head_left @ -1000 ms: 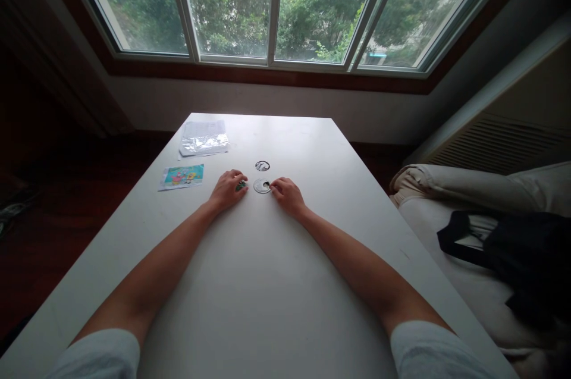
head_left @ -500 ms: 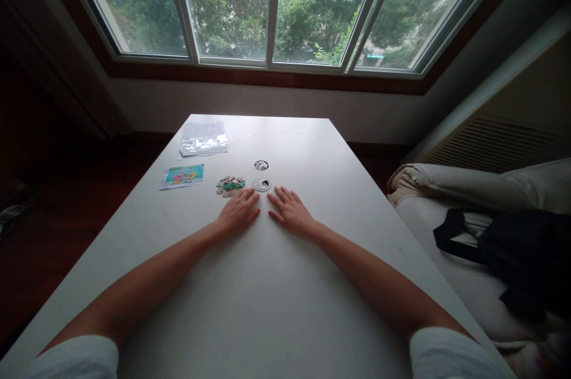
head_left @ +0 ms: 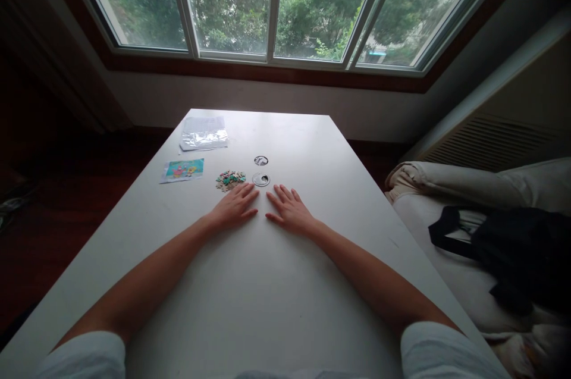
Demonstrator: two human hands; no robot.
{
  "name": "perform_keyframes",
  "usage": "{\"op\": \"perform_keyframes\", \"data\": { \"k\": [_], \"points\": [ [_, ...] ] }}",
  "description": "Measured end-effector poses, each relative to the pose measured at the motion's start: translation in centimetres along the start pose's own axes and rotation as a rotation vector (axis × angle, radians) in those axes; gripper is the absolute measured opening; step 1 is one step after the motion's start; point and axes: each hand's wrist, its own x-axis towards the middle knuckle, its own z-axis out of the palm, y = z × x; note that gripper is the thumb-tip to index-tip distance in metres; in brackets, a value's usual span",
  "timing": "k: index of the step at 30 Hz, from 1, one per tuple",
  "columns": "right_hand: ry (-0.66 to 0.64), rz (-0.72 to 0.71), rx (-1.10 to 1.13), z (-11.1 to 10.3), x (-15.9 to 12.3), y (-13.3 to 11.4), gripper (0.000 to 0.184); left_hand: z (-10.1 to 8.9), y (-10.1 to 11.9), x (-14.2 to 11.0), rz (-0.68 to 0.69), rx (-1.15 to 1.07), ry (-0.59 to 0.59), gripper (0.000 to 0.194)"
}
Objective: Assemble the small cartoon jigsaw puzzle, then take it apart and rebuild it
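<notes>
Resting palms down on a white table (head_left: pixel 267 284), a person's two bare hands lie side by side, a narrow gap between them. The left hand (head_left: pixel 235 206) is open and flat, its fingers pointing forward and inward just beside a loose pile of small pieces (head_left: pixel 231 179) in green, pale and reddish tones. The right hand (head_left: pixel 291 210) is open too, its fingers spread and angled inward, near a round clear-and-silver disc (head_left: pixel 257 180) with a dark circular spot. The disc lies just to the right of the pile, beyond the gap between the hands, and a smaller dark-rimmed oval piece (head_left: pixel 261 160) lies just past it. To the left of the pile, a colorful cartoon picture sheet (head_left: pixel 184 170) lies flat, with a shiny clear plastic packet (head_left: pixel 204 134) farther back, near the table's far left corner. Beyond the table, a window (head_left: pixel 236 10) looks onto green trees; at right, dark fabric (head_left: pixel 513 248) lies on a pale cushioned seat (head_left: pixel 413 212).
</notes>
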Motion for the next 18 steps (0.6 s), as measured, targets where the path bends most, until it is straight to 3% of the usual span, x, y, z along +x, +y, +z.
{"op": "perform_keyframes", "data": {
  "k": [5,18],
  "points": [
    [-0.004,-0.019,-0.005,0.01,-0.25,0.14,0.078,0.25,1.08,-0.54,0.019,-0.007,-0.039,0.07],
    [-0.011,-0.055,0.01,-0.28,-0.4,0.36,0.085,0.03,0.91,-0.13,-0.016,0.019,-0.061,0.091]
  ]
}}
